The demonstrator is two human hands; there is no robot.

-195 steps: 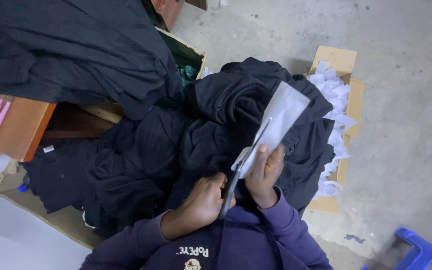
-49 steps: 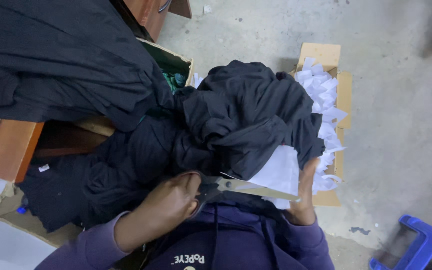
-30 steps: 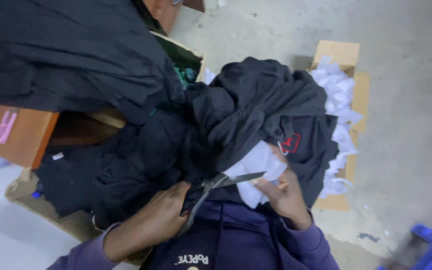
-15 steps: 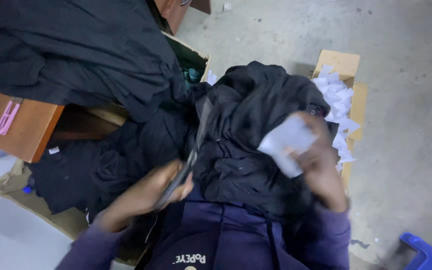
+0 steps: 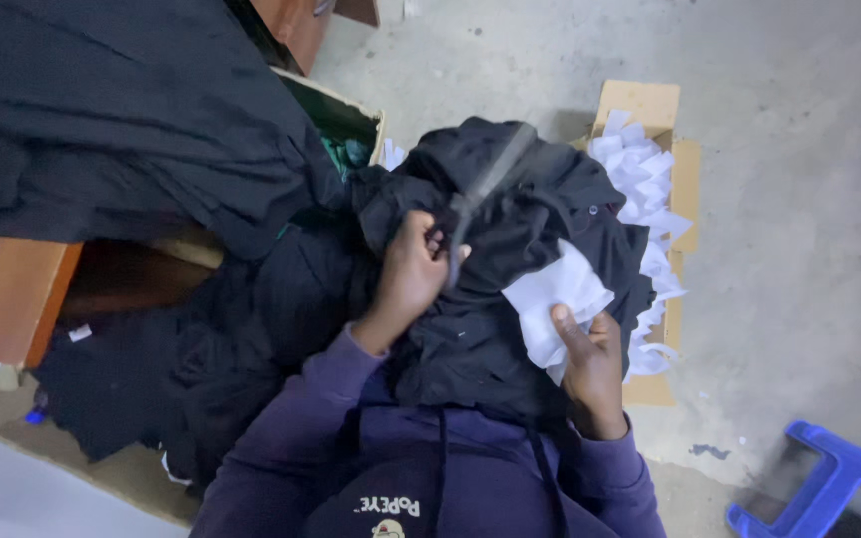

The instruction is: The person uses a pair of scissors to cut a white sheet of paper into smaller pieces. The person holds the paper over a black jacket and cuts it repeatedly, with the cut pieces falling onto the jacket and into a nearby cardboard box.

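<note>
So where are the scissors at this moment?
In the head view, the scissors are in the left hand, blades up and blurred over the black garment, left of the white piece.

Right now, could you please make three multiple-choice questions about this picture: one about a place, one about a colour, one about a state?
1. Where does the pile of white paper pieces lie?
A. On the flat cardboard by the dark garments
B. On the blue stool
C. On the wooden table

2. What colour is the stool at the lower corner?
A. Red
B. Blue
C. Green

3. What does the left hand hold?
A. Nothing
B. A pink clip
C. Scissors, raised over the black garment

Answers:
1 A: the white pieces rest on the cardboard, beside the black garment.
2 B: its plastic frame is plainly blue.
3 C: the fingers close on the scissors, blurred, while the right hand holds a white paper piece.
</note>
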